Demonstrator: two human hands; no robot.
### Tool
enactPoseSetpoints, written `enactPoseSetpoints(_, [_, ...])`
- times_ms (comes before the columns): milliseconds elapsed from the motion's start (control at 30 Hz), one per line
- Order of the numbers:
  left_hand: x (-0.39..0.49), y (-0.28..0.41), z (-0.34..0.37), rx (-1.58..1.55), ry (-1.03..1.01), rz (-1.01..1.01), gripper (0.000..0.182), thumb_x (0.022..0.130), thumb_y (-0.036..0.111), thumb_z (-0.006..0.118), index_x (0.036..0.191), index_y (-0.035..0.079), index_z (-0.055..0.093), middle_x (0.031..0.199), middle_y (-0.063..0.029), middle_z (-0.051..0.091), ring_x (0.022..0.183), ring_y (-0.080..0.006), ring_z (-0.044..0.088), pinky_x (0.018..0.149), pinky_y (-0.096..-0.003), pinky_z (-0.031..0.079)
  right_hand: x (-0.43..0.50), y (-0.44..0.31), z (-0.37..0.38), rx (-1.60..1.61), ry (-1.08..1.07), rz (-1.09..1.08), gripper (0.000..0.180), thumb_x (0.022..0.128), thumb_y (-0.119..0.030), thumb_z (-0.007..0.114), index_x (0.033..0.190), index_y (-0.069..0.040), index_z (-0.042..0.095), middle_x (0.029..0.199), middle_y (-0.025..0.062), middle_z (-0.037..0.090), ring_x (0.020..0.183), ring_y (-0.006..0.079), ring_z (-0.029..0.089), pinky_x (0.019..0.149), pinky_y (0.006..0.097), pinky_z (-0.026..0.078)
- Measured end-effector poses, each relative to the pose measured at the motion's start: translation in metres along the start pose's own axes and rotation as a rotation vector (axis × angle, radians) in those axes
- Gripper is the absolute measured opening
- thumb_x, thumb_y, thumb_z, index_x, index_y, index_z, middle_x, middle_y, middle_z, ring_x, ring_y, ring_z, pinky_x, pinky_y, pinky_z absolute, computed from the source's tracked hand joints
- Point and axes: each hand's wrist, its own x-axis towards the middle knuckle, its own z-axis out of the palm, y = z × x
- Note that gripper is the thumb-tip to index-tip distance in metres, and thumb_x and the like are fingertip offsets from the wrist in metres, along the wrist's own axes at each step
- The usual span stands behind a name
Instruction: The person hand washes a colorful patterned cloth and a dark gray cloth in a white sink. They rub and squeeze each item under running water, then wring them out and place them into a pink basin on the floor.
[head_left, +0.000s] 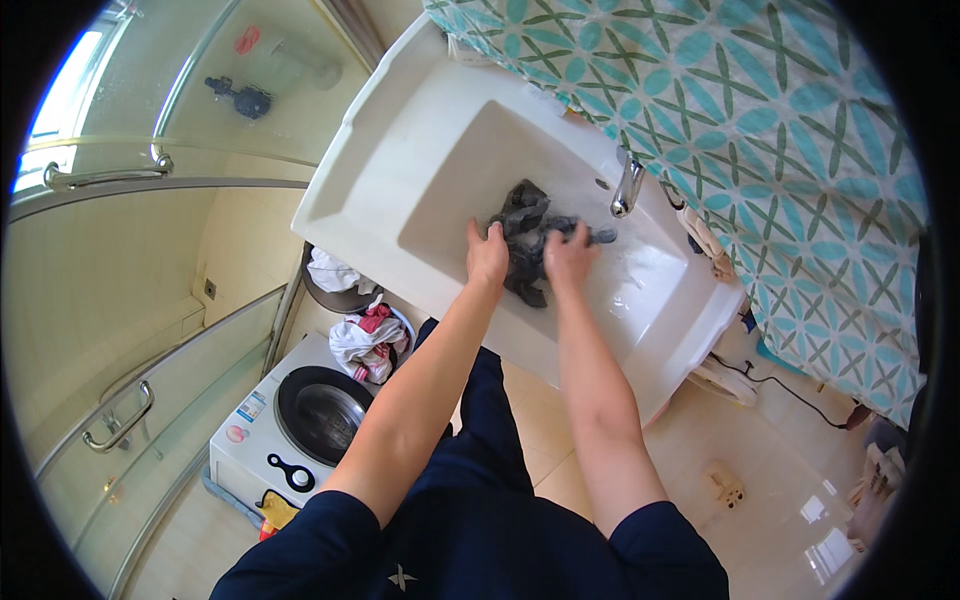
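Observation:
A dark grey wet cloth (525, 206) lies bunched in water in the white sink basin (465, 180). My left hand (487, 255) is at the cloth's left edge, thumb and fingers apart; whether it grips the fabric cannot be told. On the cloth's right side is my right hand (570, 251), blurred, its fingers spread over or beside the fabric, its hold unclear. A chrome faucet (627, 191) stands at the basin's far right side, just beyond my right hand.
A leaf-patterned curtain (712, 97) hangs over the sink's far edge. Below left are a white washing machine (255, 435), white and red clothes (367, 341) and a dark basin (341, 300) with white cloth. A glass shower enclosure (105, 270) stands at left. A cable (795, 401) runs at right.

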Motion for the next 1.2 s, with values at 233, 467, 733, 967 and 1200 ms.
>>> enactPoseSetpoints(233, [0.038,0.024,0.002,-0.187,-0.255,-0.055,0.075,0.097,0.05,0.066,0.155,0.008,0.043,0.143,-0.0174,0.057,0.123,-0.0308,0.062,0.099,-0.0467,0.053,-0.041,-0.047,-0.006,0.974,-0.57,0.153,0.044,0.083,-0.014,0.065,0.125,-0.002,0.061,0.099,0.005,0.064,0.088,0.0176,0.061,0.078,0.0302,0.049])
enactPoseSetpoints(467, [0.051,0.03,0.002,-0.347,-0.427,-0.331,0.035,0.1,0.036,0.063,0.104,0.002,0.07,0.093,-0.0094,0.071,0.079,-0.0245,0.069,0.07,-0.0412,0.056,-0.016,-0.071,-0.005,0.835,-0.229,0.271,0.051,0.11,-0.044,0.047,0.105,0.001,0.071,0.092,0.0122,0.073,0.093,0.0269,0.069,0.086,0.0424,0.051])
enactPoseSetpoints(733, [0.016,0.077,-0.029,0.446,-0.384,0.648,0.021,0.088,0.011,0.076,0.106,0.009,0.067,0.126,-0.0182,0.064,0.109,-0.0304,0.066,0.09,-0.039,0.057,0.005,0.011,-0.064,1.498,-0.334,0.366,0.038,0.099,-0.017,0.058,0.132,0.0,0.067,0.123,0.0087,0.069,0.112,0.0209,0.065,0.096,0.0383,0.053])
enactPoseSetpoints(967, [0.039,0.044,-0.01,1.197,-0.086,1.222,0.063,0.089,0.035,0.07,0.146,0.016,0.054,0.164,-0.0179,0.035,0.147,-0.0454,0.034,0.121,-0.0565,0.028,-0.026,0.017,-0.045,-0.186,-0.144,-0.254,0.088,0.083,-0.05,0.081,0.158,-0.02,0.046,0.165,0.027,0.029,0.148,0.049,0.034,0.12,0.0606,0.03])
enactPoseSetpoints(1200, [0.085,0.003,0.038,1.445,-0.23,1.314,0.046,0.102,0.041,0.057,0.137,0.012,0.063,0.148,-0.0116,0.056,0.134,-0.0453,0.05,0.108,-0.0574,0.043,0.006,0.003,0.009,-0.507,-0.112,-0.402,0.052,0.094,-0.03,0.066,0.143,-0.013,0.063,0.163,0.0214,0.037,0.146,0.0441,0.039,0.118,0.0602,0.034])
